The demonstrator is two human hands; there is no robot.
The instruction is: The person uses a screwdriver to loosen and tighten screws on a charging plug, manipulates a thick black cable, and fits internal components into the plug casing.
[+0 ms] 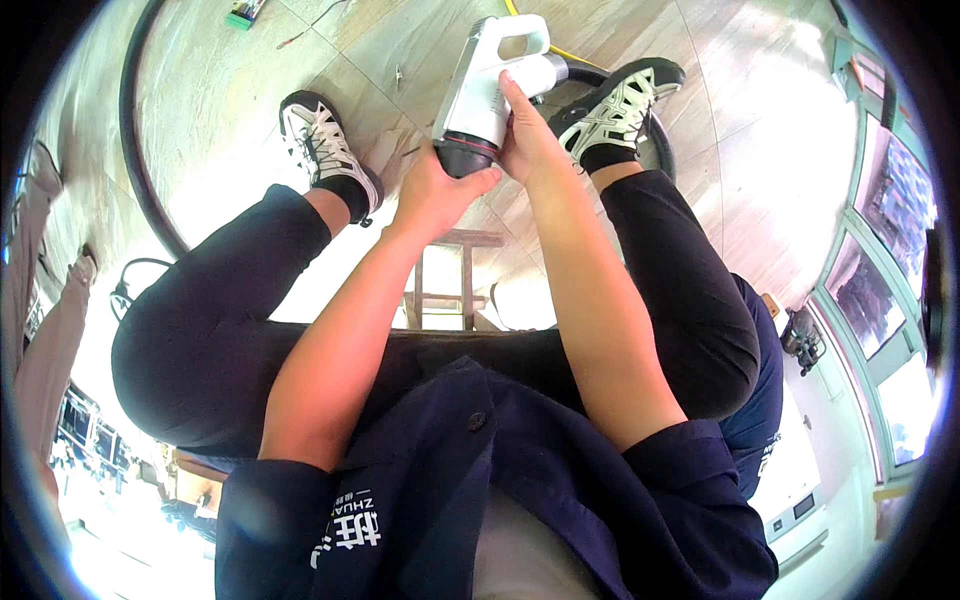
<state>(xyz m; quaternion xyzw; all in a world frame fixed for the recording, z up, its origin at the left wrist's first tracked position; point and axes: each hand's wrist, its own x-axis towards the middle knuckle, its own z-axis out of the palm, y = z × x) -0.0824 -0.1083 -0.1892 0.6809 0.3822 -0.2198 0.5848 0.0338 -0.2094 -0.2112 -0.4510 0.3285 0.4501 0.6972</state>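
Between my feet I hold a white handheld vacuum cleaner (478, 105), tilted, its loop handle pointing away from me. My left hand (436, 192) is closed round the dark rounded end nearest me, thumb across it. My right hand (523, 135) grips the right side of the white body, thumb lying up along it; its other fingers are mostly hidden. A red ring runs between the white body and the dark end. A white cylindrical part sticks out to the right below the handle, close to my right shoe (625, 108).
A black hose (130, 120) curves over the tiled floor at left. Behind the vacuum cleaner lie a yellow cable (565, 52) and another black hose (662, 145). A wooden frame (466, 275) shows below my hands. Another person's legs (62, 340) are at the left edge; glazed panels (865, 290) stand at right.
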